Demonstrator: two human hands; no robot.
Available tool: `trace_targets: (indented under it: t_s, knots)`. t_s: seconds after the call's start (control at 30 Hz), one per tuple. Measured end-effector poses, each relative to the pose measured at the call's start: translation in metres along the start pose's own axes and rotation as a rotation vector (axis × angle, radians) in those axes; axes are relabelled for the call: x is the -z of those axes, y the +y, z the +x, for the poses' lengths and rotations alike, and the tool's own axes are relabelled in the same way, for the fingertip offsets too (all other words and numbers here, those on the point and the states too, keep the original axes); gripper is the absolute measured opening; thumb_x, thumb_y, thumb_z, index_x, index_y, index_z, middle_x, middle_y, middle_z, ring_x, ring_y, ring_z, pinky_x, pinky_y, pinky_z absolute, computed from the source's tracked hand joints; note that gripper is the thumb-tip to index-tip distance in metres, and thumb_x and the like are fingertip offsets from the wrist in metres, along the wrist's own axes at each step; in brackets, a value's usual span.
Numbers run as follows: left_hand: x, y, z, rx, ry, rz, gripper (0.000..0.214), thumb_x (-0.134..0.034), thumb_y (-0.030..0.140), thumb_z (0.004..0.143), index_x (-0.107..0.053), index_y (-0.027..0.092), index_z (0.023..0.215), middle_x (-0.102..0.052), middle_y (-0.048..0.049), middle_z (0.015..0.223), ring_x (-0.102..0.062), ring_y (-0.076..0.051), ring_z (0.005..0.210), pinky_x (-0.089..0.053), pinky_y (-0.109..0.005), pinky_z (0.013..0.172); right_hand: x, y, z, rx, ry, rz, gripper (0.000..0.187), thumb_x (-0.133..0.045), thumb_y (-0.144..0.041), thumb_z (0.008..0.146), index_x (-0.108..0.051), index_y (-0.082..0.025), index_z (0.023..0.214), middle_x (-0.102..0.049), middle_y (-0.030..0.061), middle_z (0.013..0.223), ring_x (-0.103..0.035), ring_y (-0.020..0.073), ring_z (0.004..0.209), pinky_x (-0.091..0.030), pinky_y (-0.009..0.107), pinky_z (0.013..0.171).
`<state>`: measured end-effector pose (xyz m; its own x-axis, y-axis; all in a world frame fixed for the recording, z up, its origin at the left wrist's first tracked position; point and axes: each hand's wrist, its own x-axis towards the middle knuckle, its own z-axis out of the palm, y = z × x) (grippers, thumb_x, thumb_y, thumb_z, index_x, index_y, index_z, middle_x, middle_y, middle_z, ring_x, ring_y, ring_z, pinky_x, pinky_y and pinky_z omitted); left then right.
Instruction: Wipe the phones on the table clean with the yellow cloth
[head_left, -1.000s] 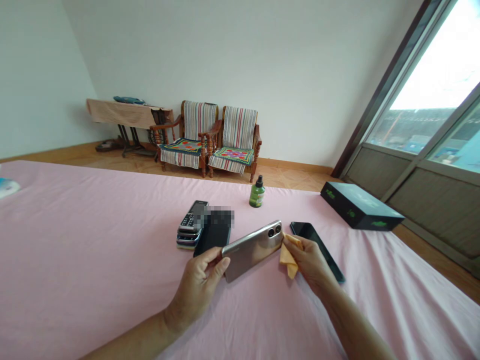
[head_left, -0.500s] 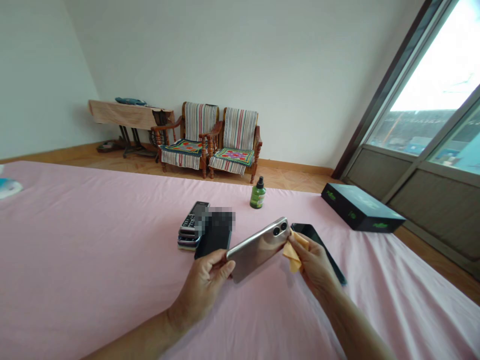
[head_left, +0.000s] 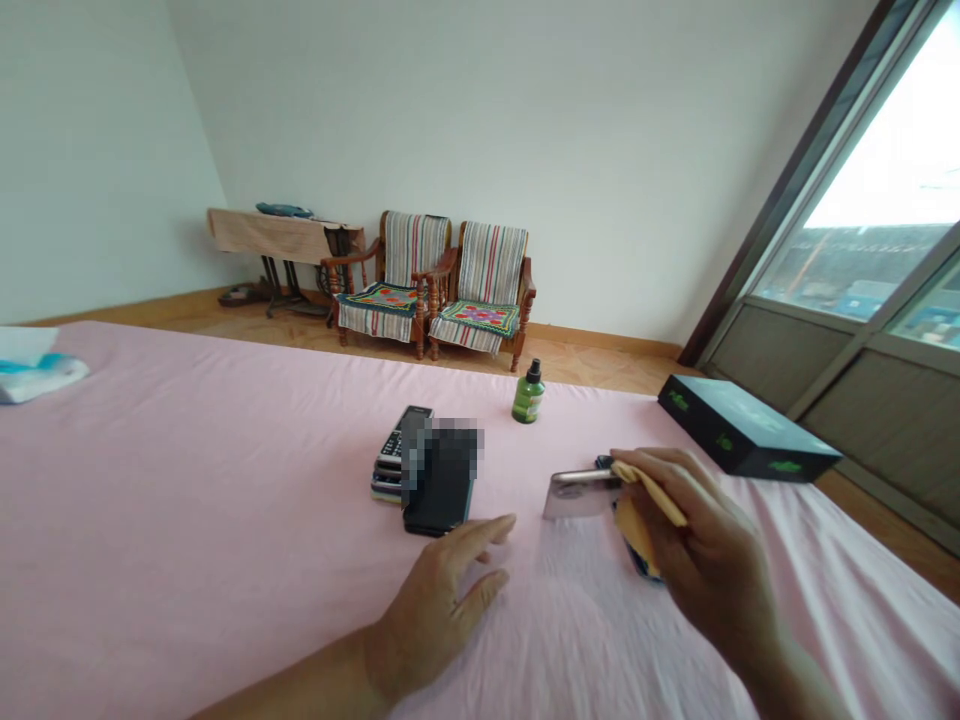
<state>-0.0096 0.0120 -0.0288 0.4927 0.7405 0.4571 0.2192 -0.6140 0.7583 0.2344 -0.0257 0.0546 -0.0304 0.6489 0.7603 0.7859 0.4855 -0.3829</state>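
My right hand (head_left: 705,550) grips a shiny gold smartphone (head_left: 577,498) by one end, with a yellow cloth (head_left: 651,490) bunched between fingers and phone. Beneath that hand lies a dark smartphone (head_left: 643,572), mostly covered by it. My left hand (head_left: 450,600) holds nothing; its fingers are stretched out and apart, just in front of a black phone-like slab (head_left: 442,490). That slab is partly blurred by a pixelated patch. Beside it, a keypad phone (head_left: 397,435) tops a small stack of phones.
A green spray bottle (head_left: 528,395) stands upright beyond the phones. On the right rests a black box (head_left: 750,430) with green lettering. A white and blue packet (head_left: 41,375) lies far left on the pink sheet (head_left: 225,500). Two wooden chairs (head_left: 480,318) stand by the wall.
My left hand has let go of the gold phone and opened. My right hand now holds that phone along with the cloth, turned and shifted right over the dark phone.
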Motion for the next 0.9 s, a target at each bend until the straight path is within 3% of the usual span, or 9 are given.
trace_targets:
  t_s: [0.2,0.37,0.43,0.57,0.63,0.77,0.9]
  knots:
    - [0.006,0.013,-0.001,-0.189,0.134,-0.024,0.048,-0.059,0.018,0.092,-0.046,0.025,0.138,-0.061,-0.0091,0.112,-0.061,-0.019,0.090,-0.054,-0.031,0.079,-0.012,-0.020,-0.012,0.149,-0.166,-0.020,0.037,-0.044,-0.012,0.093,-0.054,-0.023,0.127,-0.062,0.0102,0.109,-0.063,0.0204,0.098,-0.055,0.031,0.080]
    - [0.013,0.021,0.001,-0.253,0.190,-0.039,0.032,-0.059,0.016,0.093,-0.057,0.024,0.124,-0.063,-0.0063,0.104,-0.061,-0.018,0.088,-0.052,-0.027,0.078,-0.022,-0.038,-0.024,0.278,-0.346,0.019,0.056,-0.038,-0.002,0.089,-0.044,-0.022,0.140,-0.060,0.0101,0.118,-0.059,0.0214,0.111,-0.053,0.031,0.091]
    - [0.014,0.021,0.003,-0.236,0.192,-0.040,0.028,-0.057,0.011,0.093,-0.061,0.023,0.118,-0.064,-0.0045,0.097,-0.062,-0.017,0.088,-0.051,-0.025,0.078,-0.028,-0.044,-0.025,0.260,-0.309,0.072,0.060,-0.037,0.000,0.087,-0.043,-0.024,0.141,-0.059,0.0093,0.115,-0.060,0.0203,0.107,-0.055,0.029,0.089]
    - [0.015,0.023,0.006,-0.209,0.245,-0.028,0.024,-0.057,0.011,0.093,-0.064,0.021,0.113,-0.065,-0.0045,0.094,-0.063,-0.016,0.085,-0.051,-0.024,0.076,-0.045,-0.053,-0.029,0.134,-0.032,0.134,0.059,-0.041,-0.002,0.088,-0.048,-0.030,0.139,-0.055,0.0082,0.103,-0.062,0.0177,0.089,-0.058,0.026,0.072]
    - [0.014,0.025,0.007,-0.210,0.266,-0.037,0.019,-0.058,0.016,0.094,-0.067,0.021,0.110,-0.065,-0.0045,0.091,-0.063,-0.016,0.082,-0.052,-0.023,0.074,-0.053,-0.059,-0.034,0.129,0.030,0.107,0.059,-0.041,-0.003,0.089,-0.045,-0.029,0.141,-0.056,0.0084,0.097,-0.063,0.0177,0.084,-0.058,0.025,0.068]
    - [0.011,0.027,0.006,-0.223,0.281,-0.095,0.021,-0.054,0.030,0.097,-0.069,0.020,0.108,-0.067,-0.0066,0.090,-0.066,-0.018,0.081,-0.054,-0.025,0.071,-0.062,-0.076,-0.045,0.300,-0.077,-0.021,0.047,-0.041,-0.007,0.093,-0.050,-0.020,0.137,-0.066,0.0105,0.093,-0.066,0.0206,0.086,-0.058,0.028,0.073]
    - [0.011,0.027,0.007,-0.239,0.292,-0.106,0.019,-0.054,0.026,0.097,-0.070,0.020,0.105,-0.068,-0.0062,0.090,-0.066,-0.017,0.082,-0.054,-0.024,0.072,-0.060,-0.081,-0.045,0.424,-0.166,-0.181,0.034,-0.044,-0.009,0.093,-0.058,-0.007,0.125,-0.068,0.0123,0.088,-0.067,0.0202,0.076,-0.058,0.028,0.070]
